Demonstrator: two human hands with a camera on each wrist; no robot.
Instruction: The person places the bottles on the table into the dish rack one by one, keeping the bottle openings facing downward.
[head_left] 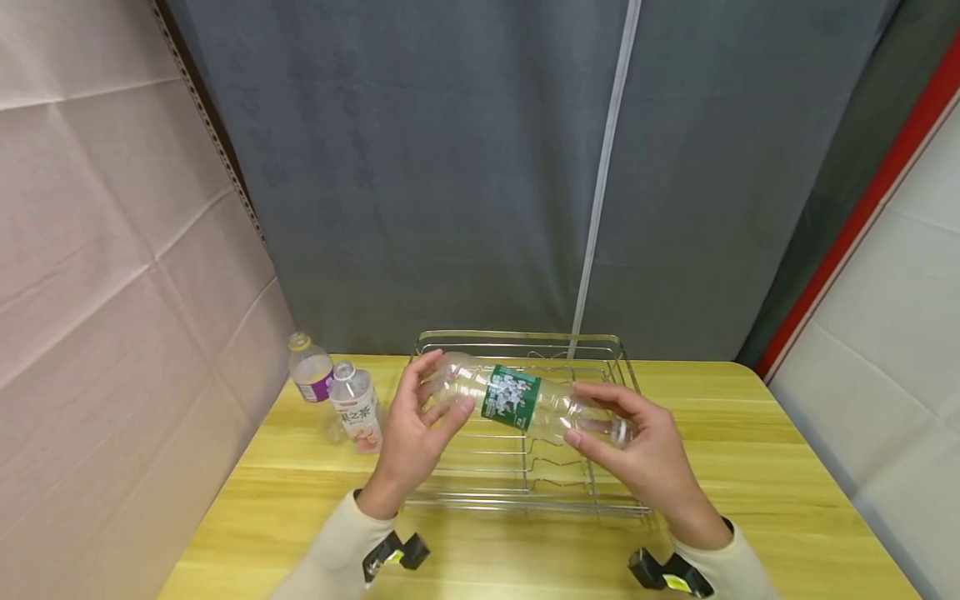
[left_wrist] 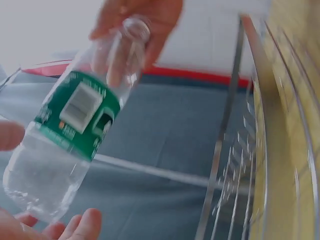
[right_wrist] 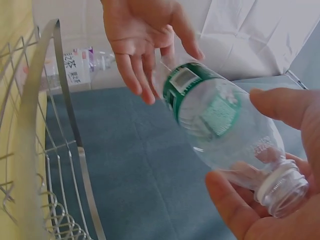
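A clear plastic bottle [head_left: 551,400] with a green label is tilted above the wire rack, its uncapped neck toward the right. My right hand [head_left: 647,450] holds it near the neck, thumb on one side and fingers round the other, as the right wrist view shows. At the bottle's base is my left hand [head_left: 416,429], fingers spread loosely around it. In the left wrist view the left thumb [left_wrist: 9,136] stands off from the bottle's side, and the fingertips [left_wrist: 90,222] lie beside the base.
Beneath the hands stands the metal wire rack [head_left: 517,337] on a wooden table [head_left: 720,450]. Left of it are two upright bottles, one with a purple label [head_left: 313,375] and one with a white label [head_left: 357,408]. A grey curtain [head_left: 450,208] hangs behind the table.
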